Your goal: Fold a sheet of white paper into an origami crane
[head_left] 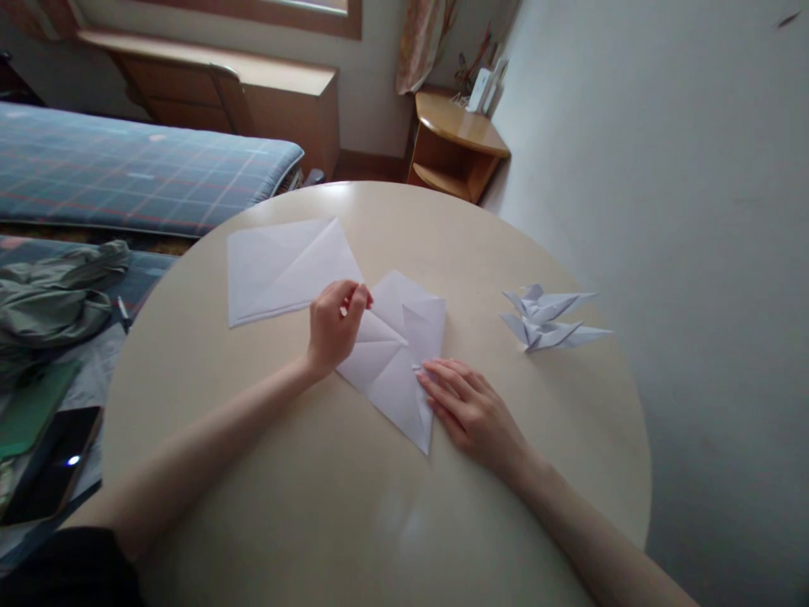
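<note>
A creased white sheet of paper [387,358] lies in front of me, with fold lines meeting near its middle and parts of its right side folded over. My left hand [338,324] is over the sheet's upper left edge, its thumb and fingers curled together. Whether a bit of paper is pinched there is hidden. My right hand [471,409] rests with fingers stretched out on the sheet's lower right edge, pressing it to the table. Beyond my left hand lies a stack of white paper sheets [278,261], the top one creased diagonally.
Two folded paper cranes [547,316] rest on the right of the round table [303,506], near a white wall [714,253]. Left of the table are a phone [54,464], a green folder [38,409] and crumpled cloth [56,295]. A plaid mattress [139,173] lies beyond.
</note>
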### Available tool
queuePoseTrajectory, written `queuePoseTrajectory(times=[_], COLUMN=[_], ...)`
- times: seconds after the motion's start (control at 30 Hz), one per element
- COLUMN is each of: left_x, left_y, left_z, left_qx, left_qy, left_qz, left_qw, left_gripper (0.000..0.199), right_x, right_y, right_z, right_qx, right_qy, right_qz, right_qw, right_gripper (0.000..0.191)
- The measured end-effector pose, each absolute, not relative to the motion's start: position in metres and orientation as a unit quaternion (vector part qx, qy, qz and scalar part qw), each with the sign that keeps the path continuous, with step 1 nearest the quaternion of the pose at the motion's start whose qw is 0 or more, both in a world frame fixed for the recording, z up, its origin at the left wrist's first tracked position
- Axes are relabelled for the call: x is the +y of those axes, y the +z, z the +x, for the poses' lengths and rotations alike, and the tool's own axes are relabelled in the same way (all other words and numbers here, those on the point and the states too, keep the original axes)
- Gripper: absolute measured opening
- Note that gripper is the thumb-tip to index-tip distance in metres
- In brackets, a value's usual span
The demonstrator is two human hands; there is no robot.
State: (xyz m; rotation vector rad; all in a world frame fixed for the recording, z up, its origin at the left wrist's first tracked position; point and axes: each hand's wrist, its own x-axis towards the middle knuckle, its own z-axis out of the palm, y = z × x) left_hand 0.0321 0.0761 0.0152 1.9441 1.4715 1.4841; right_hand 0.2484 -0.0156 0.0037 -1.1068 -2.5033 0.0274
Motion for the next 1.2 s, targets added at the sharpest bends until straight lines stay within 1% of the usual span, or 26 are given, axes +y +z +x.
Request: queuePoseTrajectory(times=[0.1,0.17,0.3,0.37,0.63,0.93,1.2], left_x=[0.045,0.023,-0.003,-0.006,-0.004,-0.002,0.001], left_y=[0.018,0.015,0.004,0.000,0.000,0.003,0.004], left_z=[0.027,0.026,0.027,0.028,0.028,0.028,0.029], left_qx=[0.478,0.437,0.396,0.389,0.387,0.380,0.340], left_qy=[0.380,0.294,0.195,0.171,0.144,0.164,0.175], left_qz=[0.784,0.846,0.897,0.905,0.910,0.911,0.923], left_qw=[0.107,0.082,0.025,0.008,-0.024,-0.001,0.028], left_gripper=[0.020,0.017,0.035,0.039,0.041,0.039,0.036], right_x=[-0.016,-0.016,-0.016,-0.017,-0.018,-0.016,-0.016], right_y=[0.005,0.006,0.005,0.005,0.006,0.004,0.005], right_z=[0.248,0.248,0.248,0.247,0.246,0.248,0.248], right_qx=[-0.900,-0.903,-0.903,-0.901,-0.895,-0.899,-0.899], right_qy=[-0.005,-0.012,-0.018,-0.022,-0.029,-0.007,0.005], right_qz=[-0.389,-0.388,-0.392,-0.396,-0.410,-0.403,-0.403], right_qw=[0.195,0.186,0.176,0.173,0.172,0.173,0.172], right_gripper=[0.033,0.033,0.034,0.034,0.034,0.035,0.035])
